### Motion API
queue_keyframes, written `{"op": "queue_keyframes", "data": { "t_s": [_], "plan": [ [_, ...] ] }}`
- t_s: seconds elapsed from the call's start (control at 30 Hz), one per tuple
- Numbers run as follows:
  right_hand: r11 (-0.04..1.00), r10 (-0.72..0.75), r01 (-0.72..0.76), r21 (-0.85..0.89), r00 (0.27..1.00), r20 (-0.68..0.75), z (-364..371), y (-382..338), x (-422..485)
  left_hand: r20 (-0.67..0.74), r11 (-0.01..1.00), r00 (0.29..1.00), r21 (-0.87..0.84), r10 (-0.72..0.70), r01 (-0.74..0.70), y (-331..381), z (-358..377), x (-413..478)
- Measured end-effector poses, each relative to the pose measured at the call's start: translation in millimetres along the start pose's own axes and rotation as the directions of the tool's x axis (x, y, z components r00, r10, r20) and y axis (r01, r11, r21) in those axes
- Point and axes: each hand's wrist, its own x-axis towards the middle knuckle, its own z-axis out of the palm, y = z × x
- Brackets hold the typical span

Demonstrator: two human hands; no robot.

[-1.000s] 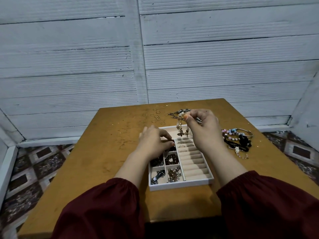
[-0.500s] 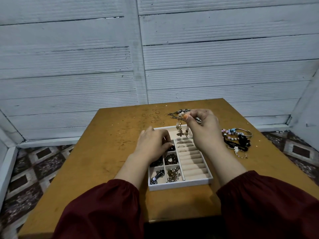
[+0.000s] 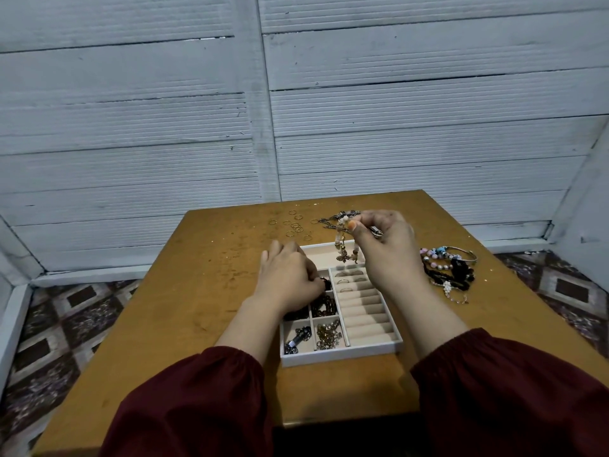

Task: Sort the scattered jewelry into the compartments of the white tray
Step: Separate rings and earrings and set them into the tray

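We hold a beaded bracelet [image 3: 342, 249] over the far end of the tray [image 3: 342, 356].

Head view: our right hand [image 3: 385, 245] pinches the bracelet between thumb and fingertips. Its charm dangles above the tray's wide back compartment; we cannot tell if it touches. Our left hand [image 3: 286, 278] curls over the left compartments, its fingertips at a dark piece [image 3: 326, 284]. The fingers hide whether it grips that. Loose rings [image 3: 295, 225] lie on the table [image 3: 197, 291] beyond the tray, and a tangled pile [image 3: 451, 268] lies to its right. The frame cuts our sleeves [image 3: 197, 407] off below.
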Motion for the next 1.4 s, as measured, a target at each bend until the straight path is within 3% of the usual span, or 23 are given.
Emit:
{"op": "queue_keyframes", "data": {
  "t_s": [0.23, 0.33, 0.57, 0.9, 1.27, 1.4],
  "plan": [
    [1.0, 0.01, -0.01, 0.018, 1.0, 0.02, 2.6, -1.8, -3.1, -0.031, 0.95, 0.987, -0.279, -0.157, 0.142, -7.2, 0.9, -2.1],
    [1.0, 0.013, -0.014, 0.027, 1.0, 0.023, 4.3, -3.3, -5.8, -0.036, 0.931, 0.977, -0.311, -0.21, 0.188, -11.6, -0.2, -5.7],
    [0.999, -0.005, 0.003, 0.039, 0.997, 0.071, 9.9, -6.4, -13.4, -0.104, 0.941, 0.948, -0.195, -0.3, 0.276, -40.7, 0.7, -31.0],
    [0.986, -0.018, -0.018, 0.166, 0.978, 0.21, 20.1, -13.5, -39.3, 0.078, 0.957, 0.954, 0.032, -0.291, 0.289, -60.5, 11.4, -72.5],
    [0.981, -0.008, -0.066, 0.181, 0.926, 0.378, 24.5, -6.3, -74.5, 0.087, 0.949, 0.945, 0.035, -0.317, 0.315, -62.0, 17.2, -87.0],
    [0.993, 0.009, -0.057, 0.102, 0.908, 0.418, 26.1, -1.2, -81.9, 0.076, 0.949, 0.946, 0.035, -0.315, 0.313, -61.5, 17.0, -87.7]
  ]
}}
